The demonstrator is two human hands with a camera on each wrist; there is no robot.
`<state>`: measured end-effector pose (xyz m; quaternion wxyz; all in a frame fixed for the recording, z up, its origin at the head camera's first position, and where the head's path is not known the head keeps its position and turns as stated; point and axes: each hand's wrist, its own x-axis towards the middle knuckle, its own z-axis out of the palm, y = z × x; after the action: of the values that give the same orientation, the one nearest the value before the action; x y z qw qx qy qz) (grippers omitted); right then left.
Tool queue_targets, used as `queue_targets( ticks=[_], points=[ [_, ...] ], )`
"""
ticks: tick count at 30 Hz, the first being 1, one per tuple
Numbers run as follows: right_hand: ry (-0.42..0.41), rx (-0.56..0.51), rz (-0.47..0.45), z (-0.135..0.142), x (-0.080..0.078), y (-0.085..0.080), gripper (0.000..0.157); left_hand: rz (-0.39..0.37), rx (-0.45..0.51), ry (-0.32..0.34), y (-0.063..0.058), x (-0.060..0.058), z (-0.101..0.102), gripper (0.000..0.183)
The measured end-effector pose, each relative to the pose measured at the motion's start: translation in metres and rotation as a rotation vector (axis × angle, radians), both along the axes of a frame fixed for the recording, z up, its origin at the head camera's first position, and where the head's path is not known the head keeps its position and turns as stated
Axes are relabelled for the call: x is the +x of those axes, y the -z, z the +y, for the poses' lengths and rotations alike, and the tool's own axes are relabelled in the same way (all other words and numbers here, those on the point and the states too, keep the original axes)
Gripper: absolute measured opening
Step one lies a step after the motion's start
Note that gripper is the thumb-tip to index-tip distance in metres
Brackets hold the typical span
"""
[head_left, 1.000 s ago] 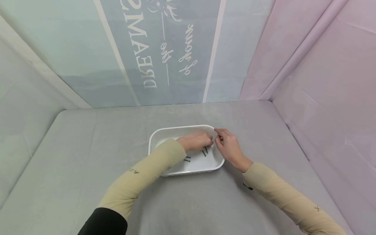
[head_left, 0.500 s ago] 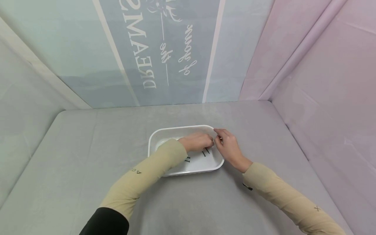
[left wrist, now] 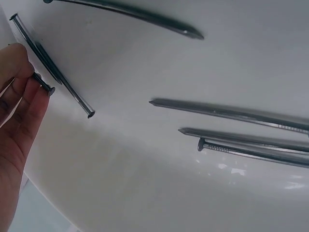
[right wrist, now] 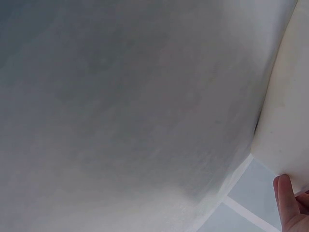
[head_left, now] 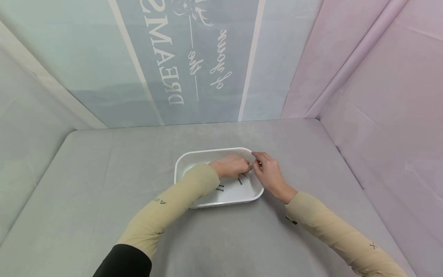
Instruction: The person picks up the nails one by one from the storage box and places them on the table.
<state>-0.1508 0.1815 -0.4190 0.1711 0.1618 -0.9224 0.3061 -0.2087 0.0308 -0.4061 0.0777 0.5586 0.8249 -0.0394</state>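
A white rectangular tray point(head_left: 221, 201) stands on the grey table, with several dark steel nails lying in it. Inside its right part, my left hand point(head_left: 231, 166) reaches down. The left wrist view shows that hand point(left wrist: 17, 101) pinching a nail point(left wrist: 44, 85) between thumb and fingers, the nail's head sticking out. Close beside it lie other nails point(left wrist: 70, 92). On the tray's right rim, my right hand point(head_left: 271, 173) holds the edge with thumb and fingers; its fingertips point(right wrist: 285, 186) touch the tray wall in the right wrist view. My left forearm hides part of the tray.
Further nails point(left wrist: 236, 116) lie grouped on the tray floor, and another nail point(left wrist: 130, 14) lies apart from them. The grey tabletop point(head_left: 221, 238) surrounds the tray. Fabric walls, including a printed back panel point(head_left: 204, 77), enclose the table.
My left hand shifts only slightly at the tray's right end. A nail beside its fingers has turned and is now mostly covered. My right hand keeps its place on the rim.
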Motion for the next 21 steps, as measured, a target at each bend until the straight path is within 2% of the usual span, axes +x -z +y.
queue_targets(
  ticks=[8,21],
  points=[
    [0.009,0.006,-0.001,0.0,-0.001,0.001,0.03,0.001,-0.039,-0.023,-0.007,0.001,-0.002,0.012],
    [0.006,0.004,0.01,0.0,-0.001,0.001,0.03,0.018,-0.048,-0.013,-0.02,0.0,-0.008,0.018]
  ],
)
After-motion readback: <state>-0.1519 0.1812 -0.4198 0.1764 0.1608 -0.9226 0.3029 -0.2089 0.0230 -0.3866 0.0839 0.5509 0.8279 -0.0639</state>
